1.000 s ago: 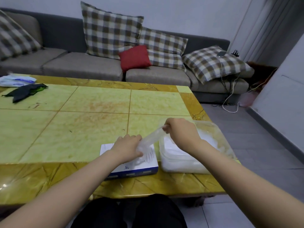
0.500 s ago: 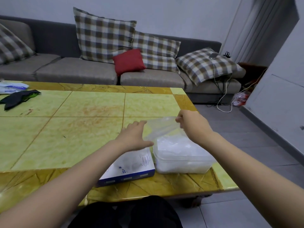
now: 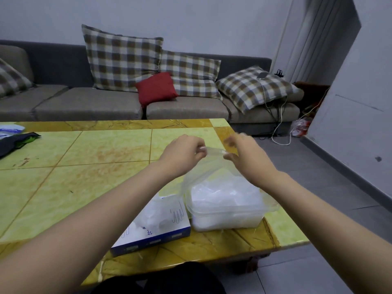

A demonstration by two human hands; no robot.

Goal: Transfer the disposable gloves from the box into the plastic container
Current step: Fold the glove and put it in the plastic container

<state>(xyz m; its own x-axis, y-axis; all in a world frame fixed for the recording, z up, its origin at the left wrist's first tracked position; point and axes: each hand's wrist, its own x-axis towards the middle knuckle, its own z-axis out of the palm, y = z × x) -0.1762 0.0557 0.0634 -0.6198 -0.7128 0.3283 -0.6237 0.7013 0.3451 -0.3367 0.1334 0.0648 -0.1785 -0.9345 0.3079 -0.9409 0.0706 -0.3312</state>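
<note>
Glove (image 3: pixel 212 150), clear and filmy, stretches between left hand (image 3: pixel 182 155) and right hand (image 3: pixel 244 158).

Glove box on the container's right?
No, the glove box lies left of the plastic container, close beside it.

Both forearms are bare, reaching forward from the lower corners of the view and converging. The left hand (image 3: pixel 182 154) is raised with its back to the camera, fingers curled, fingertips pinching one edge of a clear glove (image 3: pixel 213 151). The right hand (image 3: pixel 244 159) is level with it and close beside, fingers curled on the opposite edge, fingertips blurred. The hands do not touch.
</note>
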